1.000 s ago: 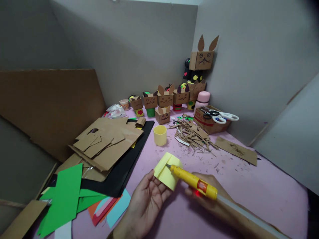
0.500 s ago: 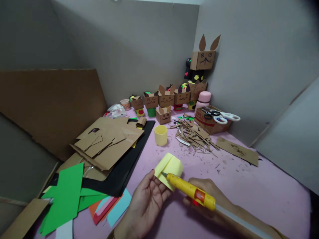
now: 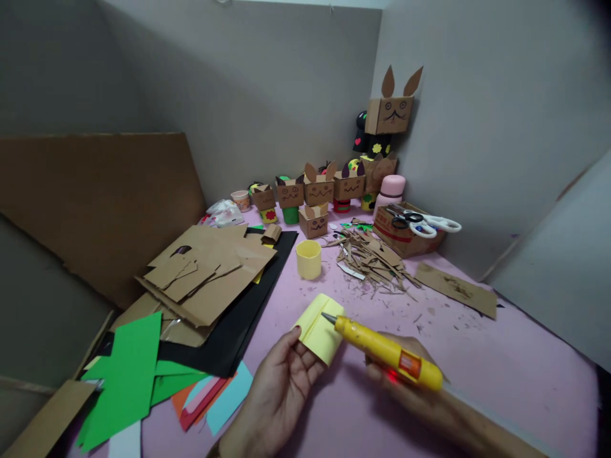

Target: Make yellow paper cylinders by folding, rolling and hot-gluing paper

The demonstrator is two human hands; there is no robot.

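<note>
A rolled piece of pale yellow paper [image 3: 321,327] with a seam along it lies in my left hand [image 3: 285,388], thumb on its near left edge and fingers beneath. My right hand [image 3: 405,372] grips a yellow hot glue gun [image 3: 389,350], a red light glowing under its body and a pale glue stick out of its back end. The metal nozzle points left, over or close by the paper; I cannot tell if it touches. Beyond the paper, a short yellow paper tube [image 3: 309,259] stands upright on the pink tabletop [image 3: 468,375].
Cardboard sheets [image 3: 214,267] lie on black sheets [image 3: 248,324] at left, near green paper [image 3: 124,369] and coloured strips [image 3: 229,397]. Cardboard scraps [image 3: 372,257], a box [image 3: 405,235] with scissors [image 3: 424,222] and a cardboard strip [image 3: 456,289] are at right. Cardboard animal heads [image 3: 319,191] line the back.
The glue gun has moved right and slightly up, its nozzle away from the seam of the yellow paper. My left hand has turned the paper slightly.
</note>
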